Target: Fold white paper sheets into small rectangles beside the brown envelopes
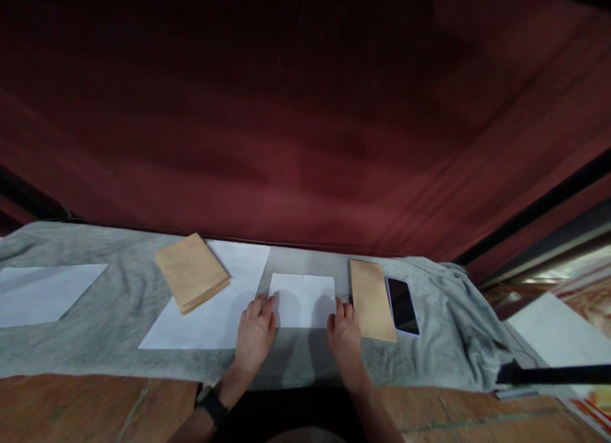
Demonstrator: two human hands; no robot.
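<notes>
A small white sheet of paper [302, 300], which looks folded, lies flat in front of me with a faint crease down its middle. My left hand [256, 328] holds its left edge, fingers curled and thumb close to the paper. At the right edge my right hand [344, 331] has its fingers bent against the sheet in the same way. Just right of that hand lies a brown envelope [373, 300]. Left of my left hand, larger white paper [200, 328] is spread out, with a stack of brown envelopes [192, 271] on its upper part.
A grey cloth [119, 328] covers the long, narrow surface. A phone [403, 306] lies right of the single envelope. More white paper [48, 293] is at the far left. Behind stands a dark red wall [296, 175]. A black bar [558, 374] is at the right end.
</notes>
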